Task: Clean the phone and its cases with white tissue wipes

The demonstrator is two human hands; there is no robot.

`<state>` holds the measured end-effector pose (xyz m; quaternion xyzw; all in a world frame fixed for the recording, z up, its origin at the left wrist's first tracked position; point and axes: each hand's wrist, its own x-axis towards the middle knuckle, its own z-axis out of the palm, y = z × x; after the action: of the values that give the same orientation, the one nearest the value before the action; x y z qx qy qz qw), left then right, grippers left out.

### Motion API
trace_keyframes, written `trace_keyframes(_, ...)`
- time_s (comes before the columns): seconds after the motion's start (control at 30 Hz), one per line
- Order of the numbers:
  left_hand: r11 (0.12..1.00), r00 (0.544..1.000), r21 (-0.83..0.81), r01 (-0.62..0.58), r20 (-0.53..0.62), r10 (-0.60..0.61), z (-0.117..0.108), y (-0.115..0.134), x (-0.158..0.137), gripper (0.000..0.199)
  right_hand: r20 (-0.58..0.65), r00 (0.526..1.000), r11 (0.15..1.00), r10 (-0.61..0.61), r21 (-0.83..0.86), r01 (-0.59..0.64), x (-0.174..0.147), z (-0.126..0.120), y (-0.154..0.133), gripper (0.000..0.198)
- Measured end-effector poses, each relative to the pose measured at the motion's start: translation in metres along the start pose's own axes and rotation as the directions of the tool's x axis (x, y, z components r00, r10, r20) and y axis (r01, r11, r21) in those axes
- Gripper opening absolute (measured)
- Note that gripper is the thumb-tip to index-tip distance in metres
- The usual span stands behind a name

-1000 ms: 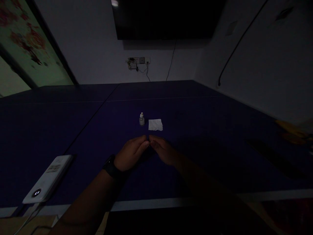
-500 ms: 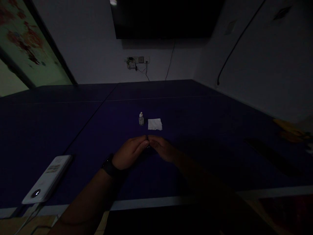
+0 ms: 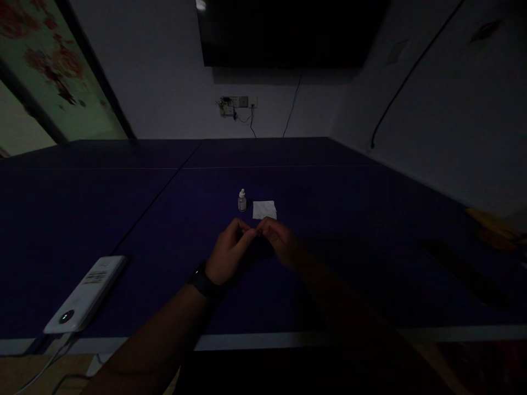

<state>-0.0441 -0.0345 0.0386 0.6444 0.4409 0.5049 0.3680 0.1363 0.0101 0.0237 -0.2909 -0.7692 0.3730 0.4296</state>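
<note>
My left hand (image 3: 231,248), with a dark watch (image 3: 203,280) on its wrist, is closed in a pinch above the blue table. Its fingertips meet those of my right hand (image 3: 280,240), which is pinched too. Something small may sit between the fingertips, but it is too dark and small to make out. Just beyond the hands lies a folded white tissue (image 3: 264,209), flat on the table. To its left a small dropper bottle (image 3: 242,202) with a white cap stands upright.
A white power bank (image 3: 86,295) with a cable plugged in lies at the table's (image 3: 156,296) front left. At the right are a dark flat object (image 3: 461,270) and something yellow (image 3: 492,222). A wall socket strip (image 3: 239,102) and a dark screen (image 3: 288,33) are behind.
My hands have gone from cupped together to a fingertip pinch, with the left fingers bent and raised. The whole view has shifted slightly.
</note>
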Motion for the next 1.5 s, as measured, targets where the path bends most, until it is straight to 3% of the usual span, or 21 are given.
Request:
trace_keyframes(0.17,0.987,0.998,-0.150,-0.056,0.032,0.062,0.010,-0.017,-0.003,0.043,0.008,0.998,0.994,0.069,-0.084,-0.068,0.000,-0.028,-0.004,0.042)
trace_keyframes(0.37,0.989,0.993,-0.103,-0.109,0.030,0.113,0.036,-0.025,-0.015,0.047,0.050,0.998,0.969,0.036,-0.245,-0.022,-0.001,-0.045,-0.029,0.024)
trace_keyframes(0.53,0.976,0.976,0.015,-0.218,0.025,0.217,0.040,-0.025,-0.019,0.046,0.146,0.989,0.944,0.000,-0.327,0.049,-0.002,-0.044,-0.042,0.017)
trace_keyframes(0.67,0.967,0.971,0.096,-0.235,-0.010,0.237,0.037,-0.024,-0.018,0.047,0.186,0.981,0.919,-0.055,-0.374,0.123,-0.003,-0.042,-0.049,0.006)
trace_keyframes(0.93,0.928,0.956,0.292,-0.229,-0.110,0.271,0.027,-0.018,-0.015,0.046,0.095,0.988,0.874,-0.118,-0.462,0.149,0.000,-0.006,-0.055,0.008)
trace_keyframes(1.13,0.832,0.927,0.451,-0.324,-0.024,0.374,0.015,-0.019,-0.010,0.039,0.075,0.989,0.881,-0.128,-0.449,0.148,0.001,0.006,-0.047,0.007)
trace_keyframes(1.3,0.846,0.941,0.436,-0.306,0.006,0.337,0.016,-0.015,-0.014,0.033,0.105,0.985,0.874,-0.136,-0.455,0.169,-0.003,0.002,-0.042,0.009)
trace_keyframes(1.5,0.833,0.927,0.430,-0.348,0.024,0.375,0.019,-0.017,-0.017,0.032,0.156,0.970,0.855,-0.186,-0.462,0.238,-0.007,0.000,-0.040,0.015)
